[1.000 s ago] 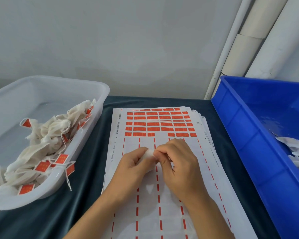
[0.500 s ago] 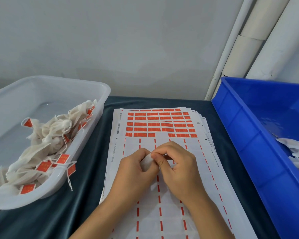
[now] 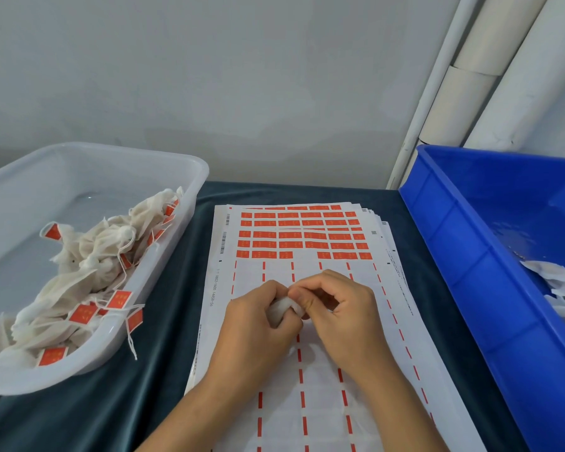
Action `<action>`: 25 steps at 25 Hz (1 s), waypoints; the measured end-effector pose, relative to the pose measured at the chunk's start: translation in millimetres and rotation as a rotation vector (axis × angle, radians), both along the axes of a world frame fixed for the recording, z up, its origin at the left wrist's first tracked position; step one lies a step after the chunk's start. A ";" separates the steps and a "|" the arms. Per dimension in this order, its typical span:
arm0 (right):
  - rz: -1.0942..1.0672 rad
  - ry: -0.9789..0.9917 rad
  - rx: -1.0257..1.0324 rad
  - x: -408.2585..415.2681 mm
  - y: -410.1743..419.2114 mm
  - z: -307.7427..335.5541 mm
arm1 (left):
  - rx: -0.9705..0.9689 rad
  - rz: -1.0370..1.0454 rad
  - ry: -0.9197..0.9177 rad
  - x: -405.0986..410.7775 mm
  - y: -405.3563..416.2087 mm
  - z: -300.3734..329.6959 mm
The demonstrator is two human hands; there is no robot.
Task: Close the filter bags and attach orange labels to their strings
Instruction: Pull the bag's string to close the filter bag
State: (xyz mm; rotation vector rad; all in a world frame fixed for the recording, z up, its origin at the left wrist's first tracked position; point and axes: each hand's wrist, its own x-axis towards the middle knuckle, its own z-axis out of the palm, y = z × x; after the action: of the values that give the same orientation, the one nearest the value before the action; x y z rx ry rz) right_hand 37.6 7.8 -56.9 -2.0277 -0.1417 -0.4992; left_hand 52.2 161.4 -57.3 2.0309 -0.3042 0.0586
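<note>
Over the middle of the label sheet my left hand (image 3: 258, 324) grips a small white filter bag (image 3: 282, 309), bunched up in its curled fingers. My right hand (image 3: 336, 308) meets it from the right and pinches the bag's top edge between thumb and forefinger. Most of the bag is hidden inside the two hands; no string shows. The stack of label sheets (image 3: 252, 278) lies flat on the cloth, with rows of orange labels (image 3: 302, 234) left at its far end and empty backing near me.
A clear plastic tub (image 3: 163, 262) at the left holds a heap of closed white bags with orange labels (image 3: 85, 272). A blue crate (image 3: 463, 256) at the right holds loose white bags (image 3: 558, 282). Dark green cloth (image 3: 173, 321) covers the table. White pipes stand behind the crate.
Both hands have stayed over the sheet, working the bag between them. The bag is now more bunched inside my left fist, and my right fingers have shifted onto its top.
</note>
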 end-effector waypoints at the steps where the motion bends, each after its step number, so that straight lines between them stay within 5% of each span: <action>1: 0.003 0.018 0.050 -0.1 -1.2 0.8 | -0.021 -0.023 0.004 -0.3 0.6 1.0; 8: 0.005 0.109 0.254 1.3 -0.8 4.3 | -0.227 -0.106 0.068 2.1 3.7 9.5; 25: 0.007 0.137 -0.007 1.5 7.0 -4.4 | -0.254 0.098 0.073 9.0 3.3 2.6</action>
State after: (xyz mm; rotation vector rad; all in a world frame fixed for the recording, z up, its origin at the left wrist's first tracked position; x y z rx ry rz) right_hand 39.1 14.8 -61.3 -2.0608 -0.0673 -0.3540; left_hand 61.2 164.7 -54.7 1.7898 -0.1426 0.0800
